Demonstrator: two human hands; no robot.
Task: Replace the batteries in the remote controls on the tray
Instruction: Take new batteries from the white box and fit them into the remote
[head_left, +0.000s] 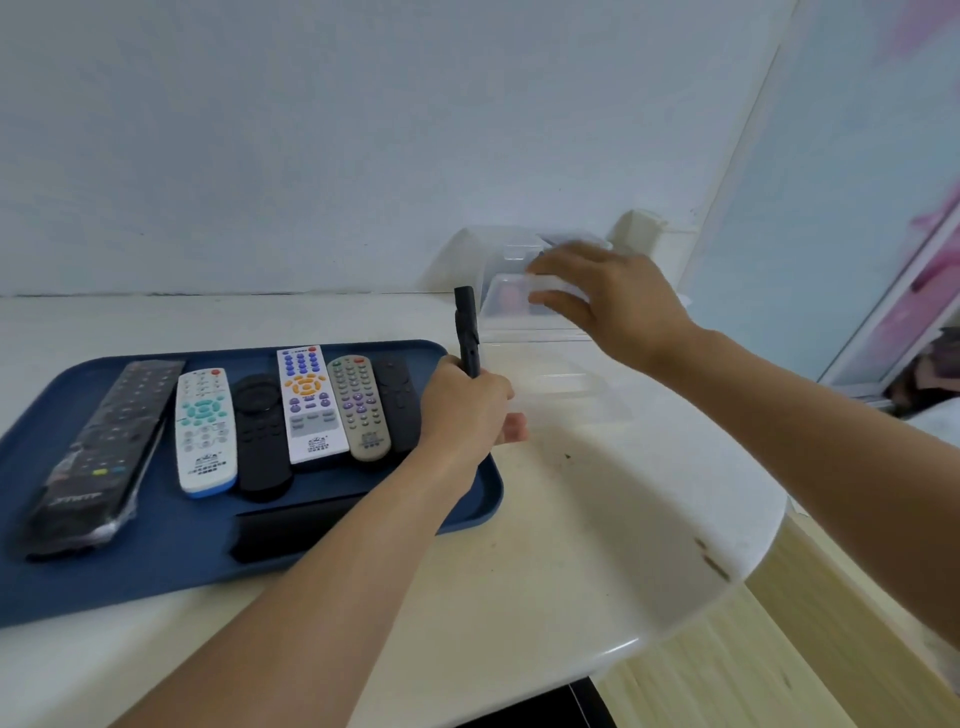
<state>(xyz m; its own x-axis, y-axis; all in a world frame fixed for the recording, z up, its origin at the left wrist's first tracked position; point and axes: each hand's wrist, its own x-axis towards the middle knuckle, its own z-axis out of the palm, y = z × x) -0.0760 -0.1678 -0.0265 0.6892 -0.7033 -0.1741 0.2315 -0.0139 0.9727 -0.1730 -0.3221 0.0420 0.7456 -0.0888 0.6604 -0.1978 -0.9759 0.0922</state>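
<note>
Cream table (597, 519), left hand (462, 410) gripping upright slim black remote (466, 332), blue tray (156, 561) leftward, right hand (608, 301) fingers spread over clear box (511, 299) beyond

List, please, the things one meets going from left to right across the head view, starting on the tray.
Black remote in plastic wrap → white remote with teal buttons → black remote → white remote with orange buttons → grey remote → left hand gripping a slim black remote → right hand at the clear plastic box.
</note>
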